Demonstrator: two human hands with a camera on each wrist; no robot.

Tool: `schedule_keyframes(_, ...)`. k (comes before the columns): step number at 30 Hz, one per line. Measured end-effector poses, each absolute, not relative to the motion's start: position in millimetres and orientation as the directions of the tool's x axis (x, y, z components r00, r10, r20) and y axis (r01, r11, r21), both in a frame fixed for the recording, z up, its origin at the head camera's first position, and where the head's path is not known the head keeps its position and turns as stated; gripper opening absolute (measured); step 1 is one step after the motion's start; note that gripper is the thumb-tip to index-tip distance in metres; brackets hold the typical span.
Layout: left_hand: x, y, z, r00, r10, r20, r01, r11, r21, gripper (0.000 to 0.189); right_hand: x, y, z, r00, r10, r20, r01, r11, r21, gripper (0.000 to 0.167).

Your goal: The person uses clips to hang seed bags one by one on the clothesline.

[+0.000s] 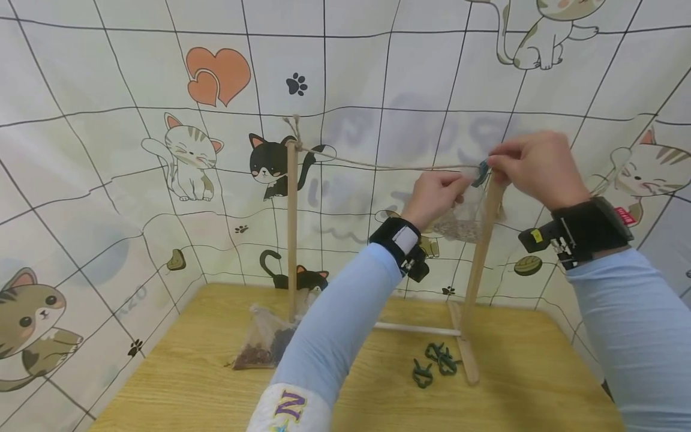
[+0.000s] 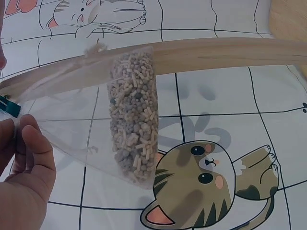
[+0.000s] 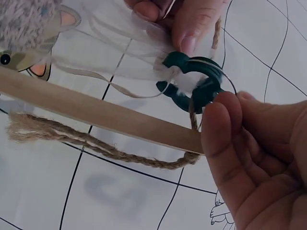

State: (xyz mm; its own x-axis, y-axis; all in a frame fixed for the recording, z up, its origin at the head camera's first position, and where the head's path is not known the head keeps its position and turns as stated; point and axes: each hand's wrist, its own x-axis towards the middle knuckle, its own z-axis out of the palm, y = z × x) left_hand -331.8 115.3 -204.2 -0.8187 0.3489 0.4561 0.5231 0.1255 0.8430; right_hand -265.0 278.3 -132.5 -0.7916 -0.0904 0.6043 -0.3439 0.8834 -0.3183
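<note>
A dark green plastic clip sits at the jute rope by the right wooden post. My right hand pinches the clip's handle end between thumb and fingers. The clip's jaws stand around the rope and the gathered top of a clear bag of pale pellets. With thumb and fingertips, my left hand pinches the bag's top just left of the clip. Below it, the bag hangs beside the post, its pellets settled at the bottom.
Several more green clips lie on the wooden table near the post's foot. Bags with dark contents stand by the left post. A white crossbar joins the posts low down. Behind hangs a cat-print cloth.
</note>
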Motion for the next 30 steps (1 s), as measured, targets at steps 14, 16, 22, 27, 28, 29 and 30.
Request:
schedule_keyframes(14, -329, 116, -209, -0.818, 0.39, 0.424, 0.531, 0.227, 0.816, 0.028, -268, 284, -131, -0.866, -0.19, 0.463, -0.337, 0.906, -0.257, 0.057)
schedule_keyframes(16, -328, 115, -210, -0.814, 0.406, 0.416, 0.536, 0.247, 0.808, 0.032, -267, 284, -132, -0.874, -0.183, 0.451, -0.329, 0.905, -0.27, 0.058)
schedule_keyframes(22, -328, 102, -220, -0.771, 0.447, 0.453, 0.595, 0.255, 0.762, 0.038, -262, 283, -137, -0.874, -0.184, 0.45, -0.346, 0.886, -0.309, 0.056)
schedule_keyframes(27, -327, 81, -231, -0.757, 0.458, 0.466, 0.613, 0.25, 0.75, 0.041, -258, 285, -141, -0.875, -0.197, 0.443, -0.359, 0.877, -0.319, 0.058)
schedule_keyframes(28, -326, 77, -234, -0.76, 0.458, 0.462, 0.608, 0.251, 0.753, 0.041, -258, 286, -142, -0.873, -0.198, 0.445, -0.36, 0.878, -0.315, 0.057)
schedule_keyframes(29, -325, 72, -236, -0.762, 0.458, 0.458, 0.606, 0.256, 0.753, 0.041, -257, 286, -143, -0.871, -0.199, 0.45, -0.361, 0.88, -0.309, 0.057)
schedule_keyframes(30, -325, 67, -239, -0.764, 0.455, 0.456, 0.605, 0.263, 0.751, 0.042, -256, 287, -145, -0.867, -0.2, 0.457, -0.364, 0.88, -0.304, 0.056)
